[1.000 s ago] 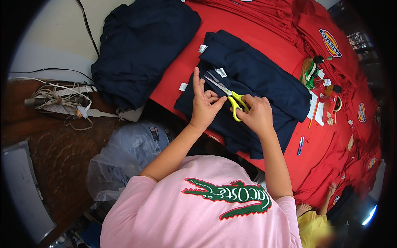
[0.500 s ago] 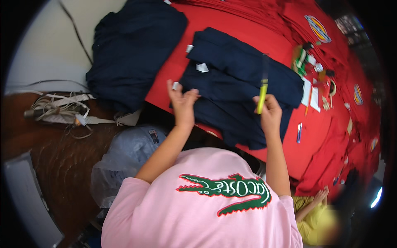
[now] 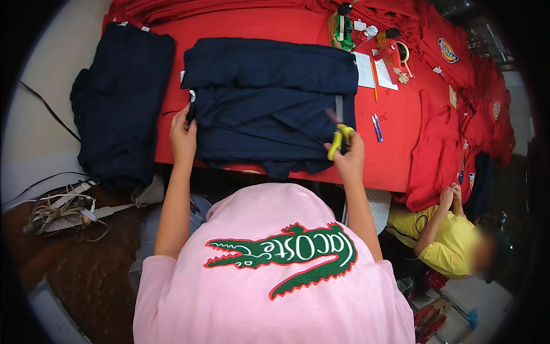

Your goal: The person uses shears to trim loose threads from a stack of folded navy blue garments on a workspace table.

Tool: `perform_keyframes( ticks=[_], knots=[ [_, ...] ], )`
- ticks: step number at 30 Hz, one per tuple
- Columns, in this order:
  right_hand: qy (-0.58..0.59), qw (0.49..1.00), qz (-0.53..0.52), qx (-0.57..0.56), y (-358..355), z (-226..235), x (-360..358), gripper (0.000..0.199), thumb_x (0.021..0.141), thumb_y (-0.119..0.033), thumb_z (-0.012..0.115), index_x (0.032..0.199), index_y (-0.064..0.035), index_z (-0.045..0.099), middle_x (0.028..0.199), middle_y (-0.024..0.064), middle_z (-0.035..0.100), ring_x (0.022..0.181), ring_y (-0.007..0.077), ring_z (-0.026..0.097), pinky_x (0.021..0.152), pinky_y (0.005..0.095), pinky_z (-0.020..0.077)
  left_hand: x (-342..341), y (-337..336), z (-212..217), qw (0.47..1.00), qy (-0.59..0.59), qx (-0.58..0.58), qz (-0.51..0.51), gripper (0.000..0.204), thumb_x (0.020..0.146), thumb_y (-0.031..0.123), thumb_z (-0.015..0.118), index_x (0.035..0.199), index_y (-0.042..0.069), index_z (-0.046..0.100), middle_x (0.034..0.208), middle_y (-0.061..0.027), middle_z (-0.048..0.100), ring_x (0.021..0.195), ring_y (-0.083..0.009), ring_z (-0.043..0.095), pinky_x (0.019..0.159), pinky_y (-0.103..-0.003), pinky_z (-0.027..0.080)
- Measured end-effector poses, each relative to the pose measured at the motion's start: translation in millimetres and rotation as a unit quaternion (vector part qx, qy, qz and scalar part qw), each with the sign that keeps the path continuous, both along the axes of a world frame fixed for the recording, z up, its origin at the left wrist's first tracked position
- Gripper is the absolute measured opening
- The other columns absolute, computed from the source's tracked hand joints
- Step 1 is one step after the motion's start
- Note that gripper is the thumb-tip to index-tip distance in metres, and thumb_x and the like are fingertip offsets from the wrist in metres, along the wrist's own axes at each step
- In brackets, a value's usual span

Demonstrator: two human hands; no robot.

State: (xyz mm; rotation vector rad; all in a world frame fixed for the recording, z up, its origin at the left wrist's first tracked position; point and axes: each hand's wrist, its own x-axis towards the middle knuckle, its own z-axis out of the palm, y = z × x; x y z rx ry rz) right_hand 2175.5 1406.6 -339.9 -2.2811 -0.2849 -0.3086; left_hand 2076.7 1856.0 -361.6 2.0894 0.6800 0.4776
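Dark navy garments [image 3: 260,117] lie folded in a stack on the red-covered table in front of me. My left hand [image 3: 183,139] is at the stack's left edge, fingers closed on the cloth just below a small white label [image 3: 192,96]. In my right hand [image 3: 351,159] is a pair of yellow-handled scissors [image 3: 342,135], held over the stack's right side. Their blades point up and to the left, blurred by motion. A pale strip [image 3: 338,107] shows on the cloth behind them.
Another navy pile [image 3: 123,106] is left of the stack. To the right are thread snips [image 3: 377,127], a pencil [image 3: 374,82], papers [image 3: 364,70] and a tape roll [image 3: 404,53]. Red garments [image 3: 438,143] cover the table's right side. A person in yellow [image 3: 450,243] sits there.
My left hand was spread and raised beside the stack; now it grips the left edge. The scissors have tipped from upright toward the left. The whole view has turned and shifted.
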Motion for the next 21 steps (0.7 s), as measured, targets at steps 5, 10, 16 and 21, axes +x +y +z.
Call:
perform_keyframes(
  ticks=[5,10,16,21],
  knots=[
    [-0.041,0.985,0.052,-0.157,31,11,19,0.036,0.072,-0.005,0.082,0.104,-0.0058,0.068,0.098,0.0091,0.071,0.096,0.0331,0.067,0.084,0.0473,0.0520,3,17,10,0.998,-0.009,-0.055,0.041,0.029,0.094,0.007,0.078,0.122,0.003,0.074,0.106,-0.0019,0.074,0.079,-0.0129,0.063,0.078,-0.026,0.051],
    [-0.024,0.985,-0.119,0.123,-55,37,24,0.029,0.087,0.003,0.074,0.116,0.0020,0.069,0.104,0.0040,0.068,0.090,0.0145,0.063,0.080,0.0298,0.0515,-44,34,22,0.951,-0.084,-0.286,0.087,0.026,0.092,0.013,0.085,0.112,0.002,0.073,0.096,-0.0015,0.075,0.082,-0.0101,0.068,0.076,-0.024,0.053],
    [0.155,0.970,-0.079,0.168,-110,-38,14,0.021,0.092,0.002,0.078,0.109,0.0001,0.066,0.084,-0.0027,0.059,0.075,0.0050,0.051,0.065,0.0238,0.0428,-75,3,-12,0.883,-0.066,-0.446,0.128,0.033,0.098,0.005,0.074,0.129,-0.001,0.067,0.112,-0.0064,0.073,0.100,-0.0142,0.069,0.089,-0.033,0.057],
    [0.237,0.936,-0.067,0.251,-108,-53,25,0.018,0.094,-0.001,0.080,0.104,-0.0013,0.065,0.080,-0.0045,0.062,0.070,0.0015,0.050,0.060,0.0206,0.0384,-87,-6,-8,0.860,-0.116,-0.480,0.130,0.041,0.100,0.009,0.070,0.139,-0.003,0.061,0.106,-0.0061,0.065,0.099,-0.0189,0.068,0.099,-0.038,0.058]
  ],
)
